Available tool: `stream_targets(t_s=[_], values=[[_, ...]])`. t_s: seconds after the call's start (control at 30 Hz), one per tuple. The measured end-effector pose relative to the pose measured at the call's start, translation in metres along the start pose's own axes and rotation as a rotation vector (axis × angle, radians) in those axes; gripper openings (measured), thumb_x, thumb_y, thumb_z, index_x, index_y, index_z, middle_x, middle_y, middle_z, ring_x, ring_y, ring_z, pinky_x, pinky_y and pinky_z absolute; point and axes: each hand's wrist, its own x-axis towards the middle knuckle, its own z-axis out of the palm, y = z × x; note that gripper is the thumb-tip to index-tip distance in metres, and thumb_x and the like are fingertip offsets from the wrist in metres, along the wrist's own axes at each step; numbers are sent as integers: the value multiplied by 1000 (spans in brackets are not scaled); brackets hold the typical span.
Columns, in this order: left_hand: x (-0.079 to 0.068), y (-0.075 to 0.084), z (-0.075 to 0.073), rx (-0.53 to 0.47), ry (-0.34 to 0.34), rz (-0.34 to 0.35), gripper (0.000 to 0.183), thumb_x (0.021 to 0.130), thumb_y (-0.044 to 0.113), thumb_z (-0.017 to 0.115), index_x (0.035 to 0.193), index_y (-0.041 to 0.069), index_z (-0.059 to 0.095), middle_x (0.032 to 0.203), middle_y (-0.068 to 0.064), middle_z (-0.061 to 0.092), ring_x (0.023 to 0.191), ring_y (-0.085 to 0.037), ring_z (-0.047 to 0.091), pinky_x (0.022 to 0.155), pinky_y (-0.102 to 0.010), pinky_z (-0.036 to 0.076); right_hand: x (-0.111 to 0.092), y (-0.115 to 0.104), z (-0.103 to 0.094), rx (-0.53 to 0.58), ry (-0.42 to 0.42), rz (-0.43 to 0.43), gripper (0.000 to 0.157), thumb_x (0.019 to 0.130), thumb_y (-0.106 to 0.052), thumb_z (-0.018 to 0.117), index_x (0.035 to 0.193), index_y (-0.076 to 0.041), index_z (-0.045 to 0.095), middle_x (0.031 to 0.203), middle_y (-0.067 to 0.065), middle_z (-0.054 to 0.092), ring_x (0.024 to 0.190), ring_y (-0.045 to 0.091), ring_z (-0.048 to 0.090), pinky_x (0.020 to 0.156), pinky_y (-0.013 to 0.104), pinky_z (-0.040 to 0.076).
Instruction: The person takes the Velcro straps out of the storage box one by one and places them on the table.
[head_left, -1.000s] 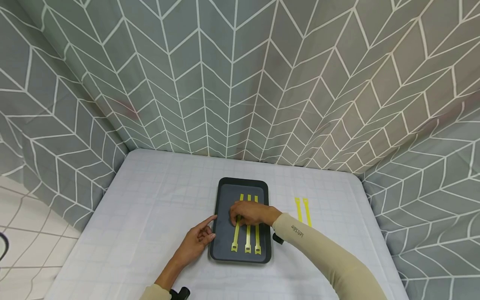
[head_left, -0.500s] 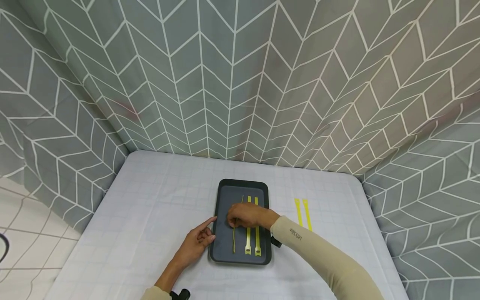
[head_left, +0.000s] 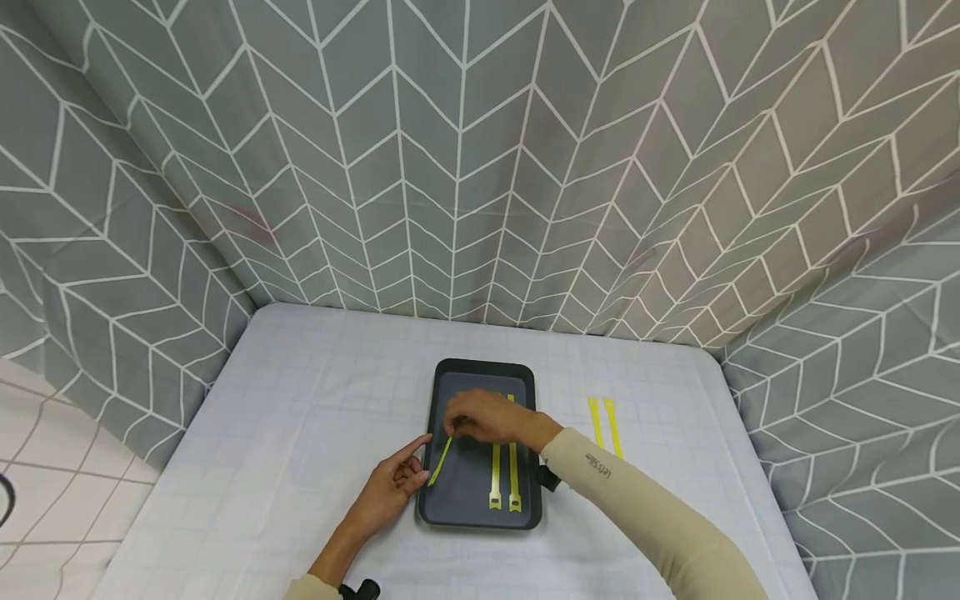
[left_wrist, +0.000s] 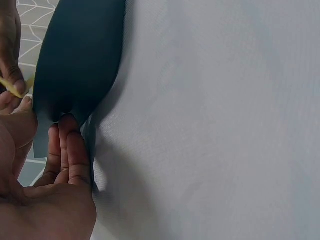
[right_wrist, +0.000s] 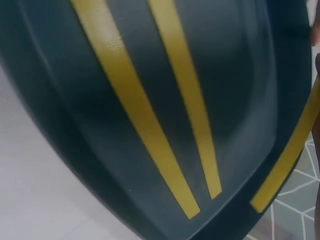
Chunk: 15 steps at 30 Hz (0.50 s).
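My right hand [head_left: 483,417] is over the dark grey tray [head_left: 465,504], pinching a yellow cable tie strap [head_left: 441,462] that slants down toward the tray's left wall. In the right wrist view this strap [right_wrist: 285,160] crosses the tray rim on the right; most of the hand is outside that view. Two more yellow straps [head_left: 496,479] [head_left: 513,479] lie side by side in the tray, slotted ends nearest me, partly hidden by the right hand. My left hand [head_left: 386,492] holds the tray's left edge; in the left wrist view its fingers [left_wrist: 75,150] press the outer wall.
Two more yellow straps [head_left: 596,421] [head_left: 613,425] lie on the white-covered table [head_left: 337,375] right of the tray, partly behind the right sleeve [head_left: 637,492]. A grey curtain [head_left: 450,167] with white zigzag lines hangs around the table's back and sides.
The leftmost strap in the tray has been picked up by my right hand, turned on edge and carried left, now slanting. My left hand and the tray stay in place.
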Motion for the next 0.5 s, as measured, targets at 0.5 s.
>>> stream_targets(t_s=[0.5], values=[[0,-1,0,-4,8,-12,58,96,5,66,150,5,45,98,-13,55,72,-7,51,67,-20,45,-10,-3,-6,371,161,87,7,92,-8,71,96,-13,68,98,1,69,92,6,66,84,24,55]])
